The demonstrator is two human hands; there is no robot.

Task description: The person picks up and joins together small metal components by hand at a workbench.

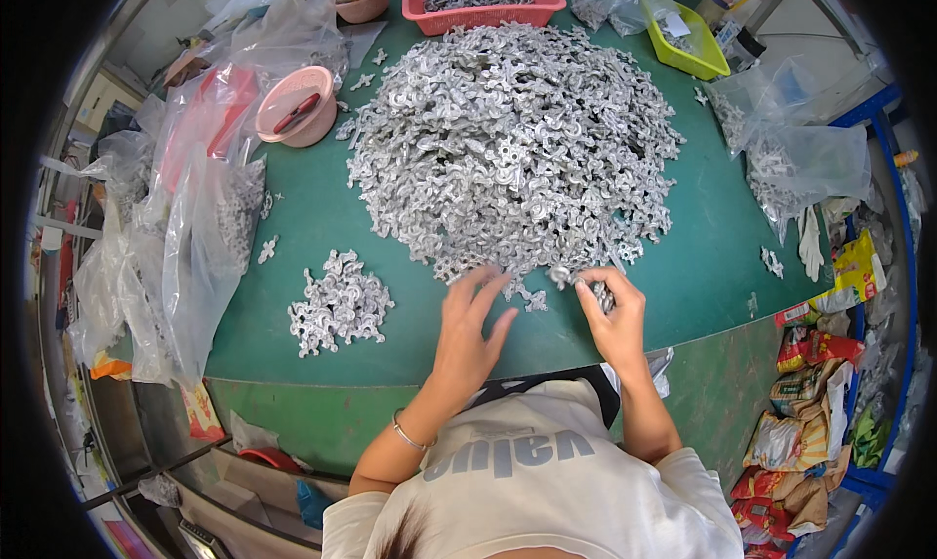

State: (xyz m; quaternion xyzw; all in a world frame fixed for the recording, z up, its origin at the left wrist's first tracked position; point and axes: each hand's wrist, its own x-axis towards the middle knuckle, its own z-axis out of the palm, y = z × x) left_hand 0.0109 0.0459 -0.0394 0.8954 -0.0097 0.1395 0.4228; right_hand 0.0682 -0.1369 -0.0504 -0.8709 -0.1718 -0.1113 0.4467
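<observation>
A big heap of small silver metal castings (517, 139) covers the middle of the green table. At the heap's near edge, my left hand (467, 330) has its fingertips touching the parts; thumb and fingers are apart, slightly blurred, with nothing visible gripped. My right hand (617, 320) is closed around a few silver castings (603, 295), and another part shows at its fingertips beside the heap. Between the two hands, a loose casting (534, 299) lies on the tabletop. To the left of my left hand sits a smaller separate pile of castings (340, 305).
A pink basin (327, 129) with a red-handled tool stands at left, near clear plastic bags (185, 256). At the back are a red basket (420, 22) and a yellow-green basket (698, 66). Bagged parts (781, 168) and a white glove (809, 245) lie at right.
</observation>
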